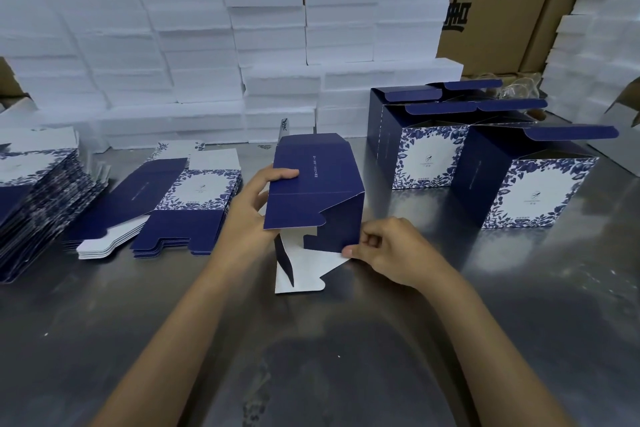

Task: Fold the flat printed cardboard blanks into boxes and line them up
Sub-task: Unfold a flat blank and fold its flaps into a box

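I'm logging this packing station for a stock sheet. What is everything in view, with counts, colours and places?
half-folded box: one, navy, white inside, centre, held by both hands
folded boxes: at least three, navy with blue-white floral panels, lined up at right, tops open
flat blanks: two stacks, same print, left
white foam blocks: many, stacked behind
brown cartons: several, back wall
metal table: one, grey
left hand: grips the box's left edge
right hand: fingers pinch a bottom flap
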Demonstrator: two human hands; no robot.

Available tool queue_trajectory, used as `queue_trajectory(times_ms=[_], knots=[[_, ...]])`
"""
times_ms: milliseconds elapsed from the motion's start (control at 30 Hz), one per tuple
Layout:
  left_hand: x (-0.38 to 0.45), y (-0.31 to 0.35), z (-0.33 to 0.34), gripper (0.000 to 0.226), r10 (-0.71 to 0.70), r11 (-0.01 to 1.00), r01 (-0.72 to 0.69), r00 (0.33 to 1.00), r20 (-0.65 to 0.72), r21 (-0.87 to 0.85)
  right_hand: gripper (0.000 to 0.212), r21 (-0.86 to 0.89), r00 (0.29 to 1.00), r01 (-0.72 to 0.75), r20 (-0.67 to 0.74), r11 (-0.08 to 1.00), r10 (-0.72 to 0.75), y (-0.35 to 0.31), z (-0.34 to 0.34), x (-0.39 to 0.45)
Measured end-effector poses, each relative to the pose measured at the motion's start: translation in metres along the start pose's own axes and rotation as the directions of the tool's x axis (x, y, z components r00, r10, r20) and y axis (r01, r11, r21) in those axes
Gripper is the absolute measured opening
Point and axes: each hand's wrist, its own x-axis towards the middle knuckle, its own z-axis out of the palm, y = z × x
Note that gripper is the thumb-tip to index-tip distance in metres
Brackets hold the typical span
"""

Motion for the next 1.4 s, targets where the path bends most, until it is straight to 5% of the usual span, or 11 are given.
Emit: queue_trajectory(times_ms=[700, 1400], knots=[[0.000, -0.001, -0.002, 0.049, 0.046, 0.995, -0.045, 0.999, -0.012, 0.084, 0.047, 0.025, 0.997, 0.053, -0.063, 0.998, -0.051, -0.010, -0.002, -0.001], [0.000, 0.000, -0.003, 0.050, 0.051, 0.997, -0.051, 0.999, -0.004, 0.054, 0.051, 0.093, 0.947, 0.184, -0.284, 0.979, -0.151, -0.024, -0.005, -0.008]])
